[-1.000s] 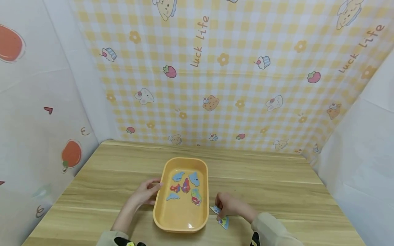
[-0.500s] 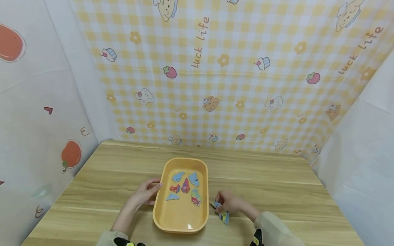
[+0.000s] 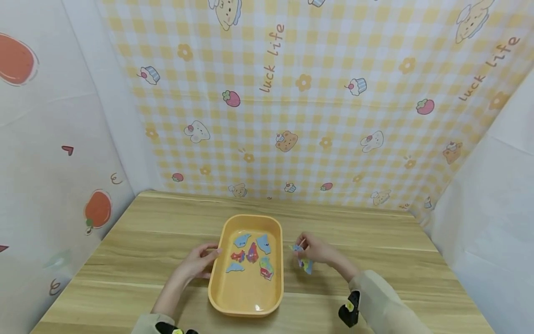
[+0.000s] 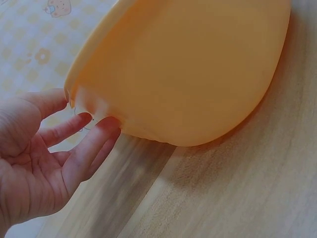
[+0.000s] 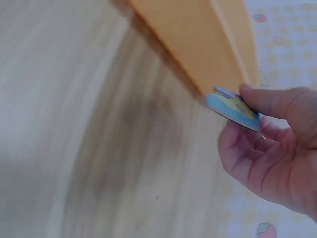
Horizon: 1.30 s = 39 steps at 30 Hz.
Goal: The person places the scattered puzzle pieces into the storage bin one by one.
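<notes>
My left hand holds the left side of a yellow plastic tray. In the left wrist view the thumb is at the rim and the bent fingers rest on the outer wall. My right hand pinches a colourful jigsaw puzzle piece just right of the tray. The right wrist view shows it edge-on, blue and yellow, thumb on top and fingers beneath; the hand covers part of it. Inside the tray lie several puzzle pieces, among them a blue one, a red one and a green-red one.
The tray stands on a wood-grain table. A yellow checked cloth hangs along the back, with white printed cloth at the left side. Dark straps sit at the sleeves.
My right hand has lifted the puzzle piece off the table and carried it away from me, beside the tray's right wall. The left hand and tray have stayed in place.
</notes>
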{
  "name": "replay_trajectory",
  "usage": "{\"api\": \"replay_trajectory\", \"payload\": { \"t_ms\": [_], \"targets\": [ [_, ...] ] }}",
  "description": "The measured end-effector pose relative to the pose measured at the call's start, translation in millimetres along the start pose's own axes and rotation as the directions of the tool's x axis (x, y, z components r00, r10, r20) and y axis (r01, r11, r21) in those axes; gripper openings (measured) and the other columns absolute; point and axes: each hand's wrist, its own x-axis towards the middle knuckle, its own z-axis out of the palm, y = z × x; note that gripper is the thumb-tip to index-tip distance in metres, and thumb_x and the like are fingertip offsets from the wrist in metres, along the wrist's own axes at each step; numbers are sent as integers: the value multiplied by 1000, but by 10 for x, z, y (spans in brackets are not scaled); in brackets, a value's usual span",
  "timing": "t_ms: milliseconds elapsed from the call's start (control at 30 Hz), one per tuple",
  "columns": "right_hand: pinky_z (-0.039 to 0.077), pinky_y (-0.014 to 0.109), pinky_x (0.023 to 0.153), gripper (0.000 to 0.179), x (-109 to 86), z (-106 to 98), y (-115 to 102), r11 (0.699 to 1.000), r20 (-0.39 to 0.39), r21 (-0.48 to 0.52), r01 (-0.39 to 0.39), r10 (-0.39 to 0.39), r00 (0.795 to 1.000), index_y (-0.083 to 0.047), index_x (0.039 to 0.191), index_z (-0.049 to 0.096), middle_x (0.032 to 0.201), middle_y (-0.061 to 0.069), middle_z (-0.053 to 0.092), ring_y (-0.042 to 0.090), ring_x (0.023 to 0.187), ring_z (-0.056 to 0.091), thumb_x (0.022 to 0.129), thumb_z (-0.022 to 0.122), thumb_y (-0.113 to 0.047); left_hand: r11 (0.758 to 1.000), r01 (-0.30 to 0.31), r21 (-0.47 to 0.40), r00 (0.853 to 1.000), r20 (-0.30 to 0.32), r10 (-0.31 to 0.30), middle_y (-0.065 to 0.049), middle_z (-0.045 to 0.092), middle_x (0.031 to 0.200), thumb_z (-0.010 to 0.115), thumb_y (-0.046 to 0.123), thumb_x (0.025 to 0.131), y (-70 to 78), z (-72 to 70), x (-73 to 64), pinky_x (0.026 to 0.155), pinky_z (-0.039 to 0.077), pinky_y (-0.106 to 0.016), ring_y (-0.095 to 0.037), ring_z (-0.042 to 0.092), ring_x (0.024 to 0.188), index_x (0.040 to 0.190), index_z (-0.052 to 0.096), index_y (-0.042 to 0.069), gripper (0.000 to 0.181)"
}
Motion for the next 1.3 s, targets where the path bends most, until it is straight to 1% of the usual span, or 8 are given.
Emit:
{"api": "replay_trajectory", "payload": {
  "t_ms": [200,300,433,633,933,1100,1167,1300],
  "targets": [
    [50,20,50,21,139,44,-156,998,-63,39,51,-48,997,3,103,47,80,10,54,13,61,55,89,57,-10,1000,10,2,1000,-16,-10,-27,50,117,54,30,92,-4,11,7,68,59,-38,-21,61,91,132,37,-5,56],
    [48,19,49,22,207,126,-223,998,-100,12,56,-54,994,1,102,51,79,8,55,12,62,53,87,61,-12,1000,14,0,1000,-21,-14,-26,49,118,54,30,92,-7,17,13,68,59,-38,-21,61,91,131,38,-5,55],
    [44,18,49,20,280,229,-319,995,-97,-43,93,-97,991,-1,98,55,78,6,55,12,64,50,85,64,-12,1000,12,1,1000,-21,-12,-27,50,118,53,29,92,-13,20,15,68,59,-38,-21,61,92,131,39,-5,54],
    [44,16,52,15,374,381,-431,974,-32,-117,195,-200,979,-3,93,59,73,5,56,10,63,49,82,66,-9,1000,3,6,1000,-13,-3,-28,49,119,53,29,92,-13,16,18,69,59,-39,-23,61,94,131,38,-6,55],
    [41,15,50,13,480,581,-542,964,82,-144,222,-212,974,-4,91,62,71,7,60,8,62,49,80,69,-8,1000,3,8,1000,-21,-2,-28,50,118,54,31,91,6,29,10,68,59,-39,-24,61,95,130,40,-5,54],
    [44,13,55,10,532,683,-569,939,144,-220,264,-237,961,-4,89,67,76,7,65,6,67,53,80,68,-7,1000,0,13,1000,-20,1,-28,50,120,54,30,92,-4,18,8,68,59,-39,-26,60,97,130,40,-5,54],
    [44,13,57,10,546,733,-593,936,167,-238,260,-224,960,-4,90,68,80,7,66,6,69,53,80,67,-4,1000,-4,21,1000,-17,5,-29,49,120,53,30,92,-10,10,6,68,59,-39,-27,60,98,131,39,-5,54],
    [45,12,56,12,550,831,-646,947,233,-250,204,-145,961,-4,91,69,82,6,66,4,69,52,81,65,0,1000,-7,22,1000,-12,7,-30,48,120,53,31,92,-19,-2,5,69,59,-39,-28,60,98,132,37,-6,56]
  ]
}}
